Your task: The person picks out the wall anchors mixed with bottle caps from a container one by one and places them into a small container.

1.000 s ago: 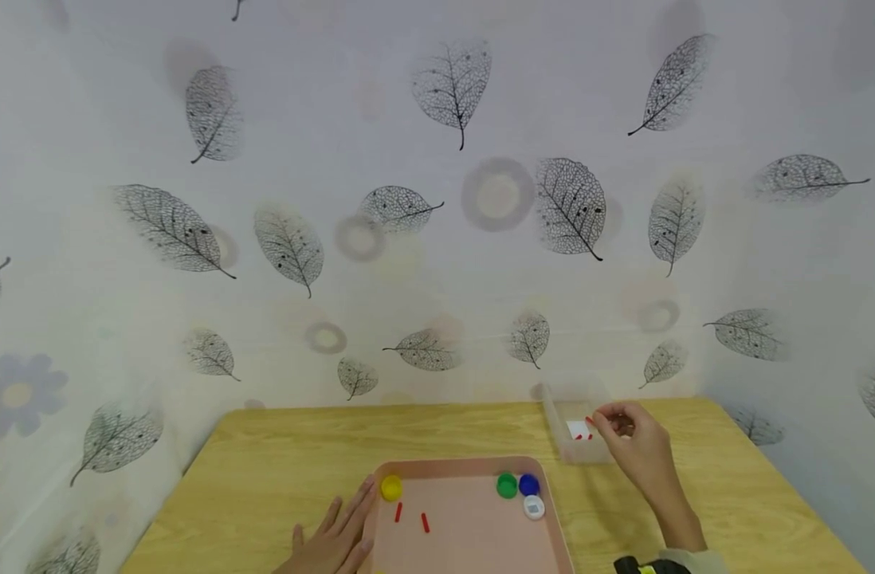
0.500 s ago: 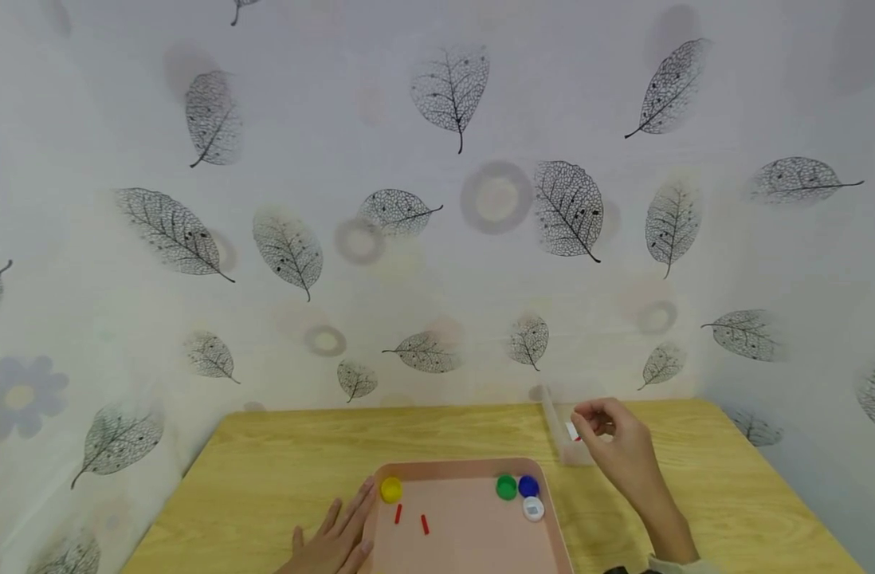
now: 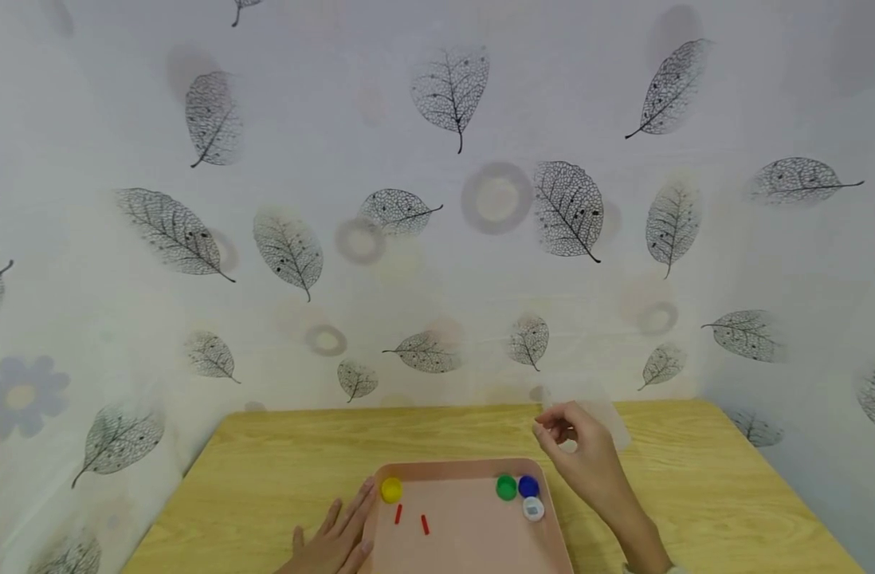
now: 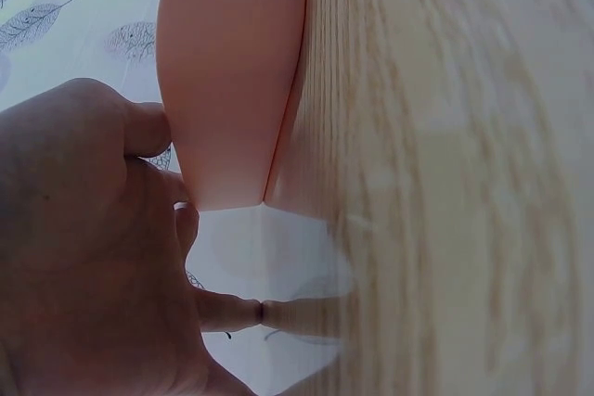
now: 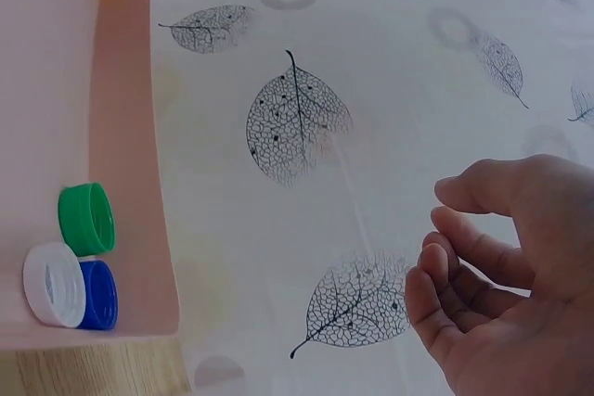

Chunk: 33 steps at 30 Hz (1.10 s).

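My left hand (image 3: 333,534) rests with extended fingers against the left side of the pink tray (image 3: 455,469); the left wrist view shows its fingertips touching the tray's outer wall (image 4: 232,71). My right hand (image 3: 588,454) is in the air in front of the translucent box (image 3: 613,418), beyond the tray's back right corner. Its fingers are loosely curled, and in the right wrist view the hand (image 5: 529,275) has a small gap between thumb and forefinger with nothing visible there. Two red sticks (image 3: 425,524) lie in the tray. The box's contents are mostly hidden by the hand.
A yellow cap (image 3: 390,490) sits in the tray's back left corner. Green (image 3: 506,487), blue (image 3: 528,486) and white (image 3: 533,509) caps cluster at its back right. The wooden table (image 3: 287,446) meets a leaf-patterned backdrop (image 3: 437,279) behind.
My right hand has moved left across the translucent box. A red stick seen at its fingertips a second ago is no longer visible there. The left hand and tray have stayed put.
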### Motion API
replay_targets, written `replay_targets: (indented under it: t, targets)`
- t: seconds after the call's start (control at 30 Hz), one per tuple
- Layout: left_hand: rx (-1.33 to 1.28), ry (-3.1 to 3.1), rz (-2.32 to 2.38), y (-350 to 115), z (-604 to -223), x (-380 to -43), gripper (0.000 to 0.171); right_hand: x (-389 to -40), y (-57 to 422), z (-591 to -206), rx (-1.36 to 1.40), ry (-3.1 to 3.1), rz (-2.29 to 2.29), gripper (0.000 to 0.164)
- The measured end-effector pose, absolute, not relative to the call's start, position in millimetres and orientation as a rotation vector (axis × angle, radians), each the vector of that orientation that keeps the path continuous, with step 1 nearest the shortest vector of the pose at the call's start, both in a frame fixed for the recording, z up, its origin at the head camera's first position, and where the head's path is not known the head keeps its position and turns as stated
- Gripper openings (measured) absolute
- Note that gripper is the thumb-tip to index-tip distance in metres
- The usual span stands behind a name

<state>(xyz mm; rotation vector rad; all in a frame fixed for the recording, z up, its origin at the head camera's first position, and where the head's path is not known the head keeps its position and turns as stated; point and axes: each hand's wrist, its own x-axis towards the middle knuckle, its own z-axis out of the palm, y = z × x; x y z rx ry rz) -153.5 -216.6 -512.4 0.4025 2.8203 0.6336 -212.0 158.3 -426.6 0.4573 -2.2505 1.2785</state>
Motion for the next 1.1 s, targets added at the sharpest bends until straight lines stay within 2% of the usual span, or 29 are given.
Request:
replay_targets:
  t: [0.4, 0.73, 1.0, 1.1]
  targets:
    - [0.435, 2.793, 0.636, -217, -507, -154, 0.064, -201, 119, -428, 0.556, -2.314, 1.345, 0.014]
    - [0.476, 2.793, 0.659, -216, -508, -157, 0.060, -196, 86, -452, 0.640, -2.317, 1.361, 0.018]
    - [0.423, 2.741, 0.656, -214, -502, -156, 0.062, -195, 71, -467, 0.647, -2.424, 1.532, 0.006]
    - [0.404, 2.722, 0.657, -214, -502, -156, 0.063, -196, 67, -474, 0.675, -2.453, 1.563, 0.007]
